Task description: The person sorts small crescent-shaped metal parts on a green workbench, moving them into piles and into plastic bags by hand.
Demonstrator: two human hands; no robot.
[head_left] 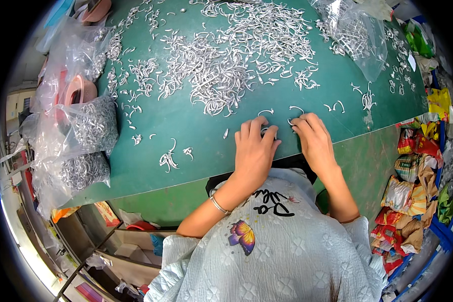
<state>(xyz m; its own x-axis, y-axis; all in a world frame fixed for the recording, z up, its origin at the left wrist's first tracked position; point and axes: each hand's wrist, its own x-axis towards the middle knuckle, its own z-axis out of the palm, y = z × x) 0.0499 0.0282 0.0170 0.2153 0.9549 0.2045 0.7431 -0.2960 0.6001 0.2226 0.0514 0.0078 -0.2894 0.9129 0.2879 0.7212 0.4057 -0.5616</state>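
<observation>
Both my hands work low over the green tabletop (196, 146), near its front edge. My left hand (255, 151) is closed, its fingers curled around a small silver curved metal piece (264, 132) that shows partly between thumb and fingers. Close by on the right, my right hand (314, 143) pinches the end of another small curved silver piece (290, 122) at its fingertips. Just beyond the hands lie two loose curved pieces, one (267, 111) ahead of the left hand and one (297, 108) ahead of the right. A large heap of similar silver pieces (216, 75) spreads farther back.
Clear plastic bags of silver pieces (93, 123) line the table's left side, with a pink plastic scoop-like container (80, 90) among them. Another filled bag (350, 30) lies at the back right. Small clusters (168, 158) sit front left. Colourful packages (402, 196) are stacked beyond the right edge.
</observation>
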